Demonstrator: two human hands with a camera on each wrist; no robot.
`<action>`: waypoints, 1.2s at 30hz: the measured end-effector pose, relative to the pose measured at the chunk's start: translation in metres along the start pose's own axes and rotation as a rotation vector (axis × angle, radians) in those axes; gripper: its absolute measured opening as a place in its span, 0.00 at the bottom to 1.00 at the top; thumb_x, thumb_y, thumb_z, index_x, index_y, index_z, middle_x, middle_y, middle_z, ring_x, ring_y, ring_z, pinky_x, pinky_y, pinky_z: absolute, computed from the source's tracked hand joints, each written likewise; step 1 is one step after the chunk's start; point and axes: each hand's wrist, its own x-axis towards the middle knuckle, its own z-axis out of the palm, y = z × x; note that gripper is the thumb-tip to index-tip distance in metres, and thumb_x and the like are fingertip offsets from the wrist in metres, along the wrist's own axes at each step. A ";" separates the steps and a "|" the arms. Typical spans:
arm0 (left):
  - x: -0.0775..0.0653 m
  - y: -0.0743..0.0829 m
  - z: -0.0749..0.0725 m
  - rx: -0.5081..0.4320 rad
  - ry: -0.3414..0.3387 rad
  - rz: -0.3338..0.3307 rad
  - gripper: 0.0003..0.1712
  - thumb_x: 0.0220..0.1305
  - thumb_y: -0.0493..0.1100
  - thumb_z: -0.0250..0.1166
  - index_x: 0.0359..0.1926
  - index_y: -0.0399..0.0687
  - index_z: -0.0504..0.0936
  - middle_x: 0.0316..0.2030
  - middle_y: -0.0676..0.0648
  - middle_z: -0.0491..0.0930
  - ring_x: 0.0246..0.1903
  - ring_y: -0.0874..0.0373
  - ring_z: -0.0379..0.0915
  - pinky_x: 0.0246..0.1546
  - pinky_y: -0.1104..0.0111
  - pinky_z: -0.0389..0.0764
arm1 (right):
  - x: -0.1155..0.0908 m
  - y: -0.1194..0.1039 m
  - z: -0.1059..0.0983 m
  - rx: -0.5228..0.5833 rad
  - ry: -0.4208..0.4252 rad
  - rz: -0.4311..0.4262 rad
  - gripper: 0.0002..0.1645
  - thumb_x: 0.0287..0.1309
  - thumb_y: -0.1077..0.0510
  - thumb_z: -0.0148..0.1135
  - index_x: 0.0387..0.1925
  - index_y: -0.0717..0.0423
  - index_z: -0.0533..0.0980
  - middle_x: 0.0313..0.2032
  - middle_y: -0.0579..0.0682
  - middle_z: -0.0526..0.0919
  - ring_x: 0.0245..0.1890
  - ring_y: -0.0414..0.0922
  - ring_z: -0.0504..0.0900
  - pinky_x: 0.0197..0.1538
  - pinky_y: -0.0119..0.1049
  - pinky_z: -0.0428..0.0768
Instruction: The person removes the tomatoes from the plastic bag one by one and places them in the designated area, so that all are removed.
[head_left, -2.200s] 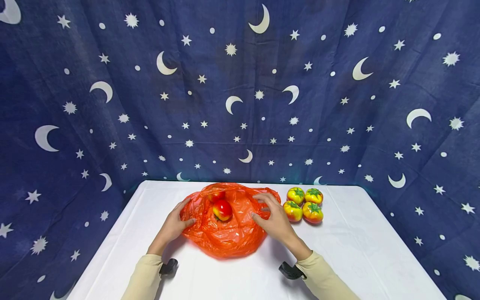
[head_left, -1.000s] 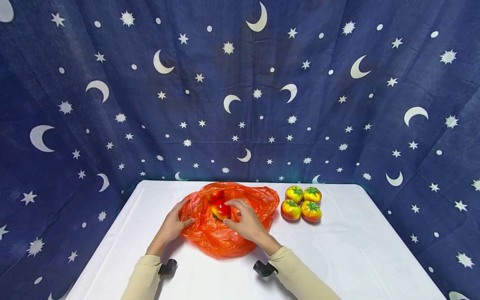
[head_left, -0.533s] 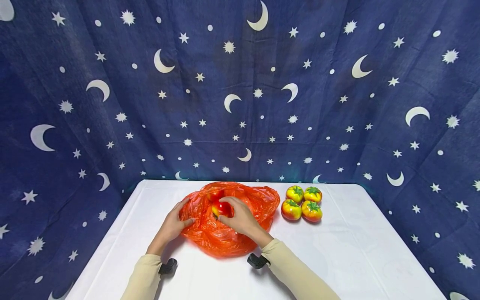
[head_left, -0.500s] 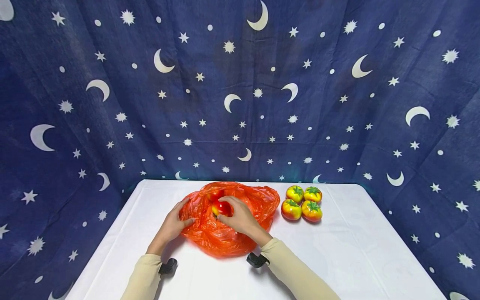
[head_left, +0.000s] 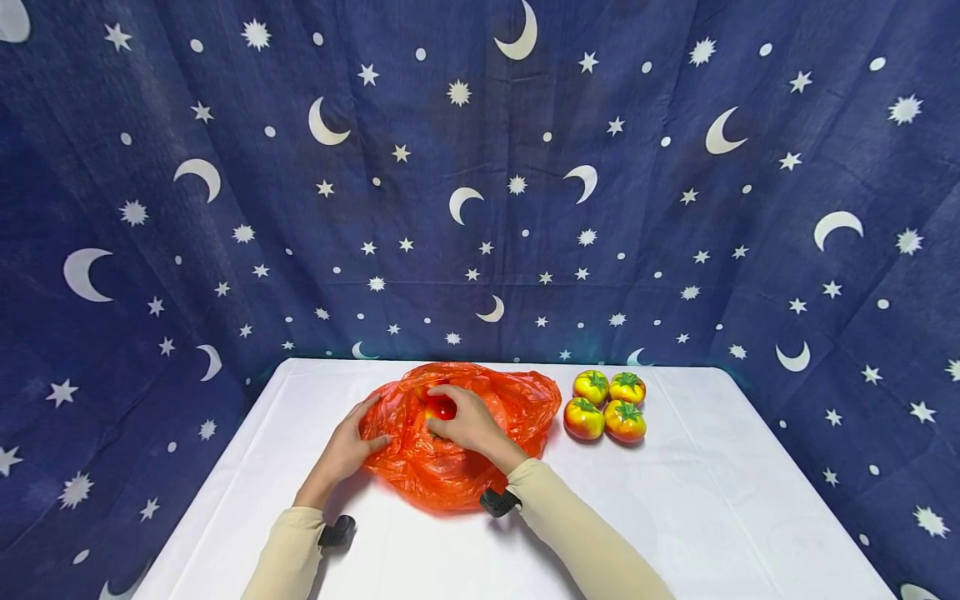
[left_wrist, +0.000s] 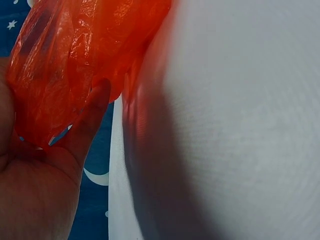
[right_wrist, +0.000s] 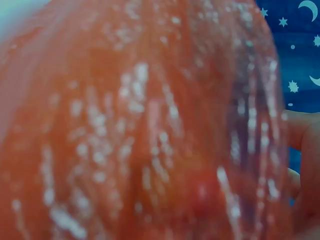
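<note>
A crumpled red plastic bag (head_left: 420,479) lies on the table with its mouth spread open. My left hand (head_left: 345,450) holds the bag's left edge, with the plastic between thumb and fingers in the left wrist view. Inside the bag, my right hand (head_left: 472,425) grips a red and yellow tomato (head_left: 442,408) between thumb and fingers, partly covering it. Another red fruit behind it is mostly hidden by that hand and the bag. In the right wrist view the bag (right_wrist: 150,125) fills most of the picture, blurred, with part of the right hand (right_wrist: 305,165) at the right edge.
Several yellow-red tomatoes (head_left: 583,418) with green leafy tops stand grouped right of the bag. A white cloth covers the table (head_left: 720,500). Behind the far edge hangs a dark blue curtain (head_left: 420,217) with moons and stars.
My right hand has moved left from the bag's right edge into its mouth and closed on the tomato, shifting it slightly left and back. The left hand has stayed at the bag's left edge.
</note>
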 end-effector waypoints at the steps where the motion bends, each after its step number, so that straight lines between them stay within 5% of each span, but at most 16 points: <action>1: 0.000 0.000 0.000 0.001 0.000 0.001 0.47 0.57 0.37 0.70 0.75 0.45 0.58 0.73 0.33 0.57 0.73 0.33 0.51 0.73 0.41 0.51 | 0.001 0.000 0.001 0.002 -0.001 0.001 0.29 0.54 0.51 0.69 0.59 0.47 0.77 0.59 0.47 0.79 0.58 0.48 0.77 0.63 0.46 0.76; 15: 0.000 0.000 0.000 -0.009 0.016 0.017 0.46 0.56 0.37 0.71 0.74 0.43 0.59 0.73 0.33 0.57 0.73 0.34 0.50 0.74 0.42 0.50 | 0.005 0.019 -0.002 0.012 0.029 0.013 0.29 0.51 0.52 0.72 0.56 0.51 0.78 0.59 0.53 0.79 0.62 0.53 0.75 0.66 0.49 0.73; 26: 0.000 0.000 -0.001 -0.014 0.019 0.017 0.46 0.55 0.35 0.70 0.73 0.43 0.60 0.72 0.34 0.58 0.73 0.34 0.50 0.74 0.41 0.50 | 0.004 0.040 -0.010 0.054 0.077 0.066 0.29 0.48 0.58 0.74 0.54 0.51 0.77 0.55 0.55 0.79 0.53 0.53 0.78 0.60 0.50 0.77; 36: 0.000 -0.001 0.002 -0.010 0.015 0.011 0.46 0.56 0.35 0.70 0.74 0.42 0.59 0.72 0.33 0.57 0.73 0.33 0.50 0.73 0.41 0.50 | 0.003 0.045 -0.014 0.007 0.065 0.021 0.33 0.46 0.69 0.65 0.57 0.51 0.77 0.59 0.54 0.76 0.59 0.54 0.76 0.65 0.51 0.74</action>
